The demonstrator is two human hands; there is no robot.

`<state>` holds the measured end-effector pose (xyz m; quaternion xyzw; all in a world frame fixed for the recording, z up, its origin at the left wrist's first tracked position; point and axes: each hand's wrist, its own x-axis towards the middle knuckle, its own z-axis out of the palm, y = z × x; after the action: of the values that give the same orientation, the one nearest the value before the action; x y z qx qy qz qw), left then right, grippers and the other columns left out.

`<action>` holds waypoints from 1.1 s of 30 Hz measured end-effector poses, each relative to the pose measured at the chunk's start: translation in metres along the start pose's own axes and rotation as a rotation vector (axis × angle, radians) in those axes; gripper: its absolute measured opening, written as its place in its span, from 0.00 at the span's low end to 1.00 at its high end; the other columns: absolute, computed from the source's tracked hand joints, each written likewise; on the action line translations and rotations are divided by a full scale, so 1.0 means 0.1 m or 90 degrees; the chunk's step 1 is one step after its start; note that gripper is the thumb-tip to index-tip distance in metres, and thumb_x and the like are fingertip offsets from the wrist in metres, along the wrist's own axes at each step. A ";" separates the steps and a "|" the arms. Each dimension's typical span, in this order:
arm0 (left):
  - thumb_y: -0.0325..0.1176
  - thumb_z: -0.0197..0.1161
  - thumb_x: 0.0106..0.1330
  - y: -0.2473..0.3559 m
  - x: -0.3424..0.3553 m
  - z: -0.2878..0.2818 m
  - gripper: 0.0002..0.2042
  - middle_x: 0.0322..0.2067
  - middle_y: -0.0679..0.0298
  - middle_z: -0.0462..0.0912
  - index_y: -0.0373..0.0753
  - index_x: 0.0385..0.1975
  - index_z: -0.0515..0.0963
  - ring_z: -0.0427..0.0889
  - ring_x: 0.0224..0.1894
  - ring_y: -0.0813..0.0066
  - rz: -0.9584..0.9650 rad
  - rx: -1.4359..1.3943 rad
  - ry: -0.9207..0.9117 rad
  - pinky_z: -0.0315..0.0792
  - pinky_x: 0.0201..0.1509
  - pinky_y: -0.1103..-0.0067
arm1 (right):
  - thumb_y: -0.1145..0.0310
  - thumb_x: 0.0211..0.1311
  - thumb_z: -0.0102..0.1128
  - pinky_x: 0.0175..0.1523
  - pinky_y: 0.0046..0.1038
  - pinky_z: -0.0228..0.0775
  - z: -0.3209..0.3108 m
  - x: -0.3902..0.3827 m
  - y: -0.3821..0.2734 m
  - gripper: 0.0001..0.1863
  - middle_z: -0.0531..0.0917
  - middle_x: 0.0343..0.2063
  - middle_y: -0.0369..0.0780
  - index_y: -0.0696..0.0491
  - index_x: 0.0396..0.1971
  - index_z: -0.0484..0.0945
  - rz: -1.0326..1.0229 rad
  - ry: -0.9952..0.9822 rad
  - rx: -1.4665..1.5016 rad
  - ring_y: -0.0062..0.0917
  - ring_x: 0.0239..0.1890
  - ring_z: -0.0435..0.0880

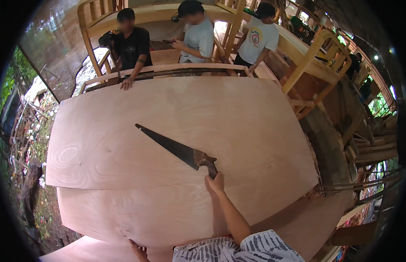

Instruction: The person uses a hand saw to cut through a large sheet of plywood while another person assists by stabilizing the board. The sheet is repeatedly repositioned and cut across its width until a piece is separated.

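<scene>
My right hand [215, 181] is closed round the wooden handle of a handsaw [176, 148]. The dark blade points to the far left, over the large plywood sheet [124, 126]. At the near edge of the wood, on the left, my left hand [139, 252] has its fingers apart, with one finger stretched onto the surface; part of this hand is cut off by the picture's lower rim. A thin line, a cut or a seam, runs from the sheet's left side toward the middle, and the nearer plywood part [137, 209] lies slightly offset from the farther one.
Across the sheet, a person in black [132, 46] rests a hand on its far edge. Two people in light shirts [198, 37] [259, 37] stand to the right of that one. Wooden bed frames [316, 65] rise behind. Littered ground [41, 192] lies left, lumber [377, 150] right.
</scene>
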<state>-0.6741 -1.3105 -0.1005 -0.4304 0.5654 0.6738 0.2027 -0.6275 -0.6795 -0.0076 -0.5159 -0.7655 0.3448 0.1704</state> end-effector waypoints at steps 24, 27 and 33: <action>0.45 0.77 0.61 -0.21 0.38 0.08 0.48 0.69 0.47 0.68 0.38 0.77 0.56 0.70 0.69 0.48 0.402 0.464 0.615 0.69 0.70 0.53 | 0.49 0.57 0.73 0.48 0.39 0.79 -0.27 0.68 -0.24 0.33 0.88 0.41 0.48 0.56 0.57 0.77 0.073 -0.254 -0.027 0.38 0.40 0.89; 0.43 0.74 0.59 0.70 -0.42 1.33 0.44 0.72 0.44 0.66 0.31 0.73 0.61 0.63 0.74 0.44 0.508 0.476 0.368 0.59 0.78 0.59 | 0.58 0.63 0.69 0.39 0.32 0.79 -0.63 0.70 -0.18 0.26 0.86 0.35 0.41 0.57 0.55 0.76 0.073 -0.161 0.198 0.28 0.31 0.86; 0.51 0.76 0.59 2.00 0.03 1.76 0.46 0.76 0.49 0.61 0.35 0.73 0.61 0.58 0.78 0.49 0.583 0.612 0.319 0.55 0.80 0.53 | 0.61 0.74 0.64 0.38 0.25 0.79 -0.44 0.36 -1.51 0.19 0.83 0.34 0.40 0.59 0.52 0.73 0.177 -0.417 0.710 0.26 0.31 0.83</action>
<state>-0.8889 -1.2019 0.0130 -0.1543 0.9539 0.2479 -0.0696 -0.7170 -0.6664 0.1262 -0.3128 -0.4108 0.8473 0.1246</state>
